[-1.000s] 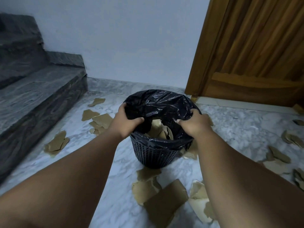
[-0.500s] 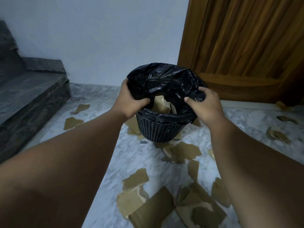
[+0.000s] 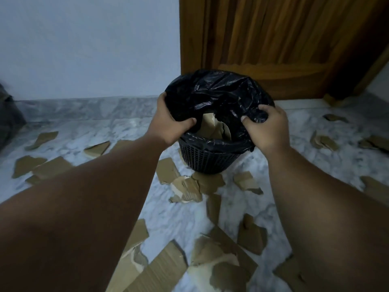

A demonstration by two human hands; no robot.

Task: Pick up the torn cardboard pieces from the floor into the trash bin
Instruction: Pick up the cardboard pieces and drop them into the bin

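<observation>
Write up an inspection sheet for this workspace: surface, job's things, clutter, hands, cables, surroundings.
Surface: pale veined marble floor.
Job's things: black mesh trash bin lined with a black bag, cardboard scraps inside; many torn cardboard pieces scattered on the floor around it.
Clutter: nothing seen.
Hands: left hand and right hand each grip the bag's rim, one on either side.
Cables: nothing seen.
Surroundings: white wall and wooden door behind the bin; dark shape at the left edge, unclear.
</observation>
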